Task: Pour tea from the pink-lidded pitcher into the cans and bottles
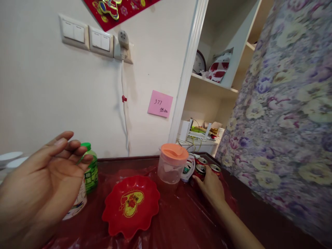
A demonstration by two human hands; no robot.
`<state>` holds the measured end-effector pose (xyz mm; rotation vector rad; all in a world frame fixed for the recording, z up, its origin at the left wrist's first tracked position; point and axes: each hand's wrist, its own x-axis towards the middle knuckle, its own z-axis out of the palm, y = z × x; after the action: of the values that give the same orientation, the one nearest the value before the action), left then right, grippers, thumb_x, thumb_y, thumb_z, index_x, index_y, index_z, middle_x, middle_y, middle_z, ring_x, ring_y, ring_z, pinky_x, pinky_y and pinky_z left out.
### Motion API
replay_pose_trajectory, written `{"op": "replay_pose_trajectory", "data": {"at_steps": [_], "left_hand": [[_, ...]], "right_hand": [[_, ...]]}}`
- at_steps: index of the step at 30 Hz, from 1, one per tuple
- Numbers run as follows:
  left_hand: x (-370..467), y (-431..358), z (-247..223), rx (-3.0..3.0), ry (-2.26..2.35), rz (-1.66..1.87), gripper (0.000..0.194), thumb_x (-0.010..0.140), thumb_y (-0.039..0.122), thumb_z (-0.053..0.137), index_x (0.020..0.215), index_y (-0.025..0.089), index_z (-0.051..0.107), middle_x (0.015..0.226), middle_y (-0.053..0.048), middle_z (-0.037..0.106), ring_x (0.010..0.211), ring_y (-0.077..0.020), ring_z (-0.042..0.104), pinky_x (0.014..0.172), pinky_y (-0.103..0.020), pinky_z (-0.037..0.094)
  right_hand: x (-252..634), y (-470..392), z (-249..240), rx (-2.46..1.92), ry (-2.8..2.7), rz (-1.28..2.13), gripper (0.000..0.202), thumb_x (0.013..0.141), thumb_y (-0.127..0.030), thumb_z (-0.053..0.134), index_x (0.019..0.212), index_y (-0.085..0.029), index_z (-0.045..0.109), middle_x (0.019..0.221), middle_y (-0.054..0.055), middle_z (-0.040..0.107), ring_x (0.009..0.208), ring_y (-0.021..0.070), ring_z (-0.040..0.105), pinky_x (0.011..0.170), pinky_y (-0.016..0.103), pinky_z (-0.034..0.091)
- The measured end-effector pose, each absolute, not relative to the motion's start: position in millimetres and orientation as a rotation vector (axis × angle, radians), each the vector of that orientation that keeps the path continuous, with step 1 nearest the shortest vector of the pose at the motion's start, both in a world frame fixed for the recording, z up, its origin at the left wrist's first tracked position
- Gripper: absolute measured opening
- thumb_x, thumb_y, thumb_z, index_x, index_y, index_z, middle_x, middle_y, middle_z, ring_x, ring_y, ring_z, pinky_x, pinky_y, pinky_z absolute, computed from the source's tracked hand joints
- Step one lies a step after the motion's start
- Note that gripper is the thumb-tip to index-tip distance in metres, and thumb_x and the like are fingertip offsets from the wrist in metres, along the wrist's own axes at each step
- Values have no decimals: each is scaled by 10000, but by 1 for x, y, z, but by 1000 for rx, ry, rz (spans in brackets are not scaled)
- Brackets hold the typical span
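Observation:
My right hand [213,185] reaches to the back right of the table, its thumb and fingers round a dark drink can [200,168]. Close by stand a red can [201,160] and another can [215,168]. Left of them is a clear plastic pitcher [168,170] with an orange lid, its handle near my right thumb. In the left foreground my left hand [52,183] is raised, palm up, fingers loosely bent and holding nothing. Behind it are a green bottle [92,174] and a patterned white cup [80,202], both partly hidden.
A red scalloped plate [110,211] lies in the middle of the table [181,221], on a plastic cover. White bowls [11,157] show at the left edge. A cord [126,121] hangs down the wall. Shelves with a router [197,135] and a floral curtain [282,114] flank the right side.

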<state>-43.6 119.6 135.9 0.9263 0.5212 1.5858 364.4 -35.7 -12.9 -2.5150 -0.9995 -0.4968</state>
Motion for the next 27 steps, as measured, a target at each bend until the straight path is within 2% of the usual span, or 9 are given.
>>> {"op": "replay_pose_trajectory", "data": {"at_steps": [2,6,10,13,16,19,21,25,27], "left_hand": [[-44,121,136,926,524,1594,151,719,394,783,867,400,755,786,-95,641,770,-318,582,439,-462,585],[-43,118,138,873,468,1620,168,699,295,799,860,332,768,840,-64,620,733,-229,564,468,-337,614],[-41,113,139,835,452,1613,176,710,285,809,876,326,769,860,-52,617,726,-204,557,474,-287,624],[-40,111,140,849,463,1634,168,721,263,799,876,321,769,863,-54,621,736,-204,570,488,-294,629],[-39,107,141,882,489,1633,145,749,295,777,879,356,760,865,-60,638,756,-236,580,478,-349,616],[-38,98,146,882,508,1628,134,757,317,766,877,375,753,877,-73,654,775,-263,576,467,-379,593],[-37,90,152,857,500,1662,133,762,276,756,869,356,753,864,-74,648,770,-252,573,478,-355,581],[-36,83,165,819,401,1760,152,790,133,700,875,251,742,798,-21,606,727,-151,573,573,-233,544],[-34,85,171,877,366,1809,132,802,140,701,898,226,729,784,3,603,712,-124,578,598,-214,511]], "right_hand": [[366,-36,-12,-2533,-1037,-505,677,958,-511,618,1454,-87,438,1334,209,654,1178,349,653,864,388,510],[367,-36,-10,-2568,-1068,-547,686,960,-544,611,1443,-87,441,1301,210,663,1170,336,652,865,371,507],[363,-38,-6,-2600,-1108,-623,741,935,-582,648,1447,-82,456,1259,217,672,1154,353,653,865,382,501],[360,-45,4,-2610,-1122,-697,679,959,-603,599,1388,-82,516,1212,215,679,1124,377,654,826,411,508],[358,-58,20,-2591,-1121,-756,547,1014,-584,489,1275,-112,580,1141,182,697,1055,357,675,775,411,513],[348,-71,34,-2383,-1154,-886,516,1042,-597,388,1195,-158,611,1052,124,712,969,307,699,736,381,514],[335,-79,41,-2135,-1213,-978,529,1040,-631,354,1163,-196,628,988,81,719,870,263,712,663,346,506],[300,-90,48,-1789,-1387,-962,445,1027,-601,435,1141,-233,658,906,48,735,714,212,713,586,304,497],[285,-91,47,-1669,-1494,-885,358,1019,-538,502,1136,-241,665,890,42,741,695,200,714,604,289,519]]}}
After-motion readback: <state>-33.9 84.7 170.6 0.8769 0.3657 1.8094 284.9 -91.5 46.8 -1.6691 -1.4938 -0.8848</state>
